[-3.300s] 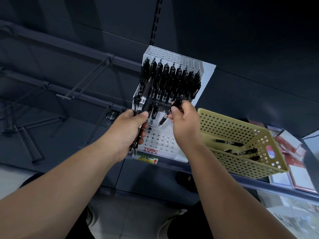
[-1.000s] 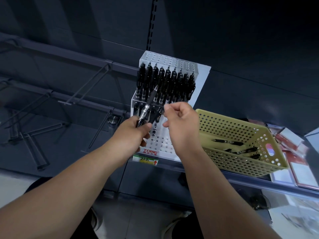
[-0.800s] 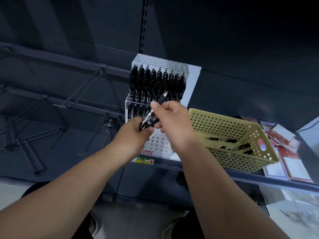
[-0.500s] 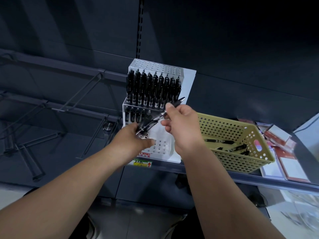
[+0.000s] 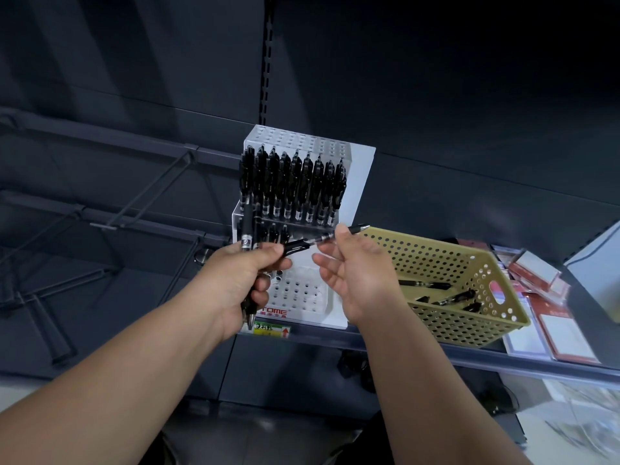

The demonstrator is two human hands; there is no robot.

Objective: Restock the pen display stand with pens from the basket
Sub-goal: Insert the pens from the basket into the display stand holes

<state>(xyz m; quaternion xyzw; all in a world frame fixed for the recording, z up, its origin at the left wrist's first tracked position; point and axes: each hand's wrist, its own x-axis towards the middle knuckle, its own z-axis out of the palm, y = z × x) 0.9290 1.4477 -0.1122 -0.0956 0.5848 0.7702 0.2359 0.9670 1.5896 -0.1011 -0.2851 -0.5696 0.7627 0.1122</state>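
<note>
Restocking judged roughly half done: the pen display stand (image 5: 357, 182), on the shelf (image 5: 436, 352) at its front edge, had its upper row full, the middle row holding pens only at its left end, and the lowest holes bare. Left grip (image 5: 241, 283) was closed round a bundle of pens (image 5: 246, 229); right grip (image 5: 355, 273) pinched a single pen (image 5: 322, 238) between thumb and forefinger, in front of the middle row. The basket (image 5: 469, 327), just right of the stand, held a few loose pens (image 5: 424, 284) yet to be placed.

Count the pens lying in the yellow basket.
4 black pens in the perforated yellow plastic basket: one level near the back, a short bit below it, one slanted at mid-floor, one farthest right. The right hand or front wall may hide more.
</note>
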